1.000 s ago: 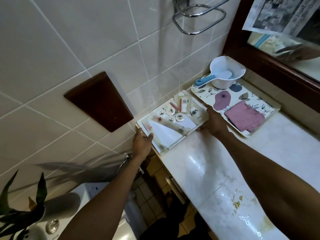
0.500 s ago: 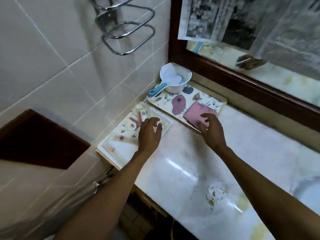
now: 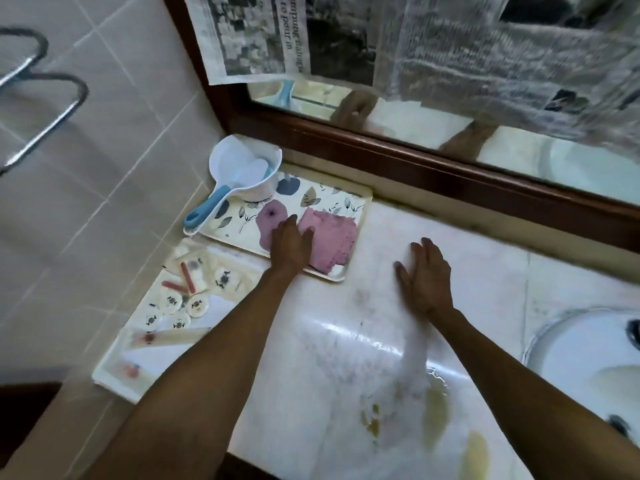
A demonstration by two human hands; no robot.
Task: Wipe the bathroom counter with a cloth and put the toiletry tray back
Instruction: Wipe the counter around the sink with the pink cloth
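Left hand on the pink cloth, right hand flat on the worktop.

Nearest, at 5 o'clock, yellow stains (image 3: 437, 401) lie on the wet marble worktop (image 3: 485, 271); a white sink (image 3: 585, 351) is at 3 o'clock. The right hand (image 3: 424, 277) rests palm down on the bare worktop, fingers spread and released, grasping nothing. At 9 o'clock the toiletry tray (image 3: 114, 372) with small round packets and sachets sits at the worktop's edge by the tiled wall. Farther, at 11 o'clock, the left hand (image 3: 290, 244) lies on the pink cloth (image 3: 334, 242) in the flowered tray (image 3: 349, 202); I cannot tell if its fingers grip it. A white scoop (image 3: 242, 174) stands on this tray's far corner, below the mirror (image 3: 450, 140).
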